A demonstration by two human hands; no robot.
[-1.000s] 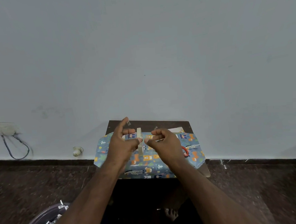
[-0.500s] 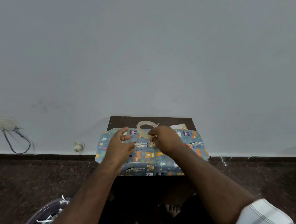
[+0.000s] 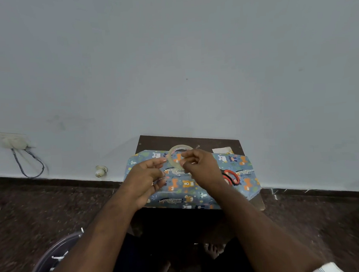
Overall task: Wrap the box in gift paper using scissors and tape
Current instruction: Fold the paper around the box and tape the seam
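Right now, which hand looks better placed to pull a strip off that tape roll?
Probably the left hand. The right hand already grips the tape roll above the gift paper, while the left hand's fingers sit beside the roll.

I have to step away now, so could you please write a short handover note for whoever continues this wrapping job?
Right hand: pinches the tape roll, held above the parcel.
Left hand: fingers curled beside the roll; whether it holds a tape end cannot be told.
Box: under the gift paper on the small table; paper covers its top.
Scissors: red handles, on the paper right of the hands.
Left: pull and cut tape, fix the seam, close the ends.
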